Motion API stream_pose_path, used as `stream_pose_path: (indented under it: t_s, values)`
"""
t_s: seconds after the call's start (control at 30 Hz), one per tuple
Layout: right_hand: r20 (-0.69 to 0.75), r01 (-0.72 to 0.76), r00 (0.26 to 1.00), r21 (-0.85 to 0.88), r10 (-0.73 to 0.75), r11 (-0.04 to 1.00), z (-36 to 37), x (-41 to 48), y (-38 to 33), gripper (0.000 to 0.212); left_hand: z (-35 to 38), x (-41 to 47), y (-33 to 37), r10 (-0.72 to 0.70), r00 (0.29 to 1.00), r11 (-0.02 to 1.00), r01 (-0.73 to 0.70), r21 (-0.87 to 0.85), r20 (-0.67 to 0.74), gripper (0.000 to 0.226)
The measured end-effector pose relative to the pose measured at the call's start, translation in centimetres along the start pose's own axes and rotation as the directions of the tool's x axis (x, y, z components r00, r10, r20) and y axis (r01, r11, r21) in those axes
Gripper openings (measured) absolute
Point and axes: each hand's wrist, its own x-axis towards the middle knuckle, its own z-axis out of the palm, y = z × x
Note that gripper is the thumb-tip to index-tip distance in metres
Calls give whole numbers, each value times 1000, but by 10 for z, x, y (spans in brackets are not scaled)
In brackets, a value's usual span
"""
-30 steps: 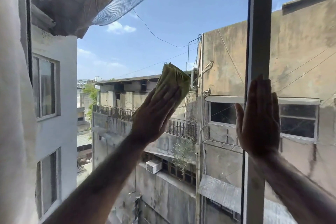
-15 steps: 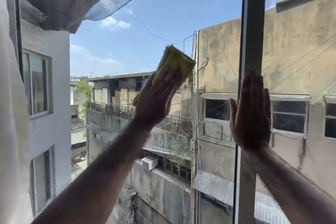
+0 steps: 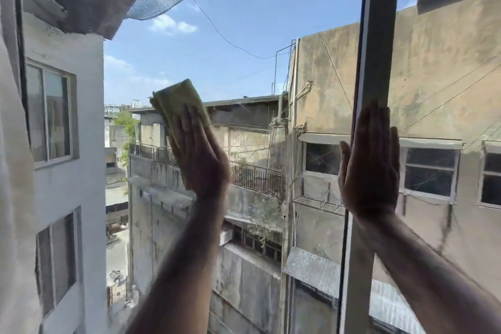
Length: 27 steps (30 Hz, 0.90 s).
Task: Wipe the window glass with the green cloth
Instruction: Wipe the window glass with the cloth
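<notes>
The window glass (image 3: 257, 35) fills the view, with buildings and blue sky behind it. My left hand (image 3: 202, 160) presses a folded green cloth (image 3: 177, 99) flat against the pane at centre left, fingers tilted up and to the left. The cloth sticks out above and to the left of my fingers; its lower part is hidden under the palm. My right hand (image 3: 370, 163) lies flat with fingers together, over the grey vertical window frame (image 3: 378, 35) and the glass beside it, holding nothing.
A white curtain (image 3: 13, 198) hangs along the left edge. The vertical frame bar splits the window, with another pane (image 3: 447, 62) to its right. Outside are concrete buildings, a railed balcony and hanging wires.
My left hand has swept the cloth to the left and slightly down, its fingers turning from up-right to up-left. The right hand stays flat on the frame.
</notes>
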Motion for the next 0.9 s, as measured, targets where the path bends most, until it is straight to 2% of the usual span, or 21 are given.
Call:
stream_pose_path:
  t_s: [0.07, 0.1, 0.13, 0.17, 0.2, 0.23, 0.27, 0.3, 0.33, 0.37, 0.4, 0.47, 0.5, 0.53, 0.6, 0.67, 0.7, 0.73, 0.77, 0.83, 0.9]
  values:
    - [3, 2, 1000, 1, -2, 1000, 0, 0, 0, 63, -1, -20, 15, -38, 999, 999, 38, 9, 8, 52]
    - [7, 7, 1000, 2, -7, 1000, 0, -1, 0, 63, -3, -35, 18, 141, 987, 990, -142, 5, 80, 52]
    - [11, 10, 1000, 2, -10, 1000, -1, 0, 0, 63, -5, -51, 14, 410, 895, 912, -409, -44, 176, 52]
    - [15, 9, 1000, -2, -9, 1000, -2, 0, 0, 63, -12, -61, 0, 658, 706, 747, -655, -111, 264, 52]
    - [15, 7, 1000, -9, -7, 1000, -2, 0, 0, 62, -20, -58, -20, 809, 488, 558, -813, -167, 327, 51]
    - [14, 5, 1000, -13, -5, 1000, -3, -1, -1, 62, -27, -47, -44, 869, 342, 423, -888, -181, 356, 50]
    - [18, 3, 1000, -12, -2, 1000, -3, -1, -1, 63, -33, -34, -65, 869, 340, 413, -899, -149, 360, 50]
    - [26, 1, 1000, -6, -1, 1000, -3, 0, -1, 63, -37, -22, -82, 807, 480, 533, -843, -74, 344, 50]
    - [33, -1, 999, 1, 1, 1000, -3, 0, -1, 64, -39, -11, -94, 658, 688, 720, -694, 11, 305, 52]
    - [32, -2, 999, 3, 2, 1000, -3, 1, -2, 64, -39, -3, -97, 437, 867, 880, -467, 83, 238, 55]
    - [28, -4, 1000, 2, 4, 1000, -3, 0, -2, 65, -39, 0, -88, 201, 966, 970, -220, 103, 162, 55]
    - [26, -4, 1000, 10, 4, 1000, -3, -1, -1, 65, -28, -10, -38, -139, 989, 990, 139, 10, 50, 54]
    - [31, -2, 1000, 21, 1, 1000, -4, 0, -1, 65, -24, -19, -10, -189, 980, 981, 191, -30, 55, 54]
    - [32, -1, 999, 27, 0, 1000, -5, 0, -1, 65, -21, -34, 15, -121, 988, 991, 126, -47, 100, 54]
    - [29, -4, 1000, 30, 3, 1000, -6, 0, -3, 65, -20, -71, 32, 277, 933, 961, -264, -84, 229, 56]
    - [30, -11, 999, 27, 10, 1000, -7, 1, -2, 65, -27, -72, -1, 657, 684, 749, -639, -173, 316, 61]
    - [29, -10, 1000, 30, 9, 1000, -6, 1, -3, 66, -30, -56, -25, 745, 586, 656, -731, -187, 319, 62]
    - [25, -10, 1000, 30, 9, 999, -6, 1, -4, 66, -34, -38, -45, 751, 579, 645, -747, -164, 316, 61]
    - [24, -11, 1000, 29, 11, 1000, -6, 1, -4, 66, -36, -19, -62, 683, 672, 718, -690, -90, 286, 59]
    - [23, -18, 1000, 22, 18, 1000, -5, 2, -3, 66, -35, 23, -72, 291, 939, 951, -305, 56, 182, 55]
    - [14, -19, 1000, 23, 18, 1000, -4, 1, -4, 66, -29, 60, -48, -107, 993, 994, 105, 41, 49, 54]
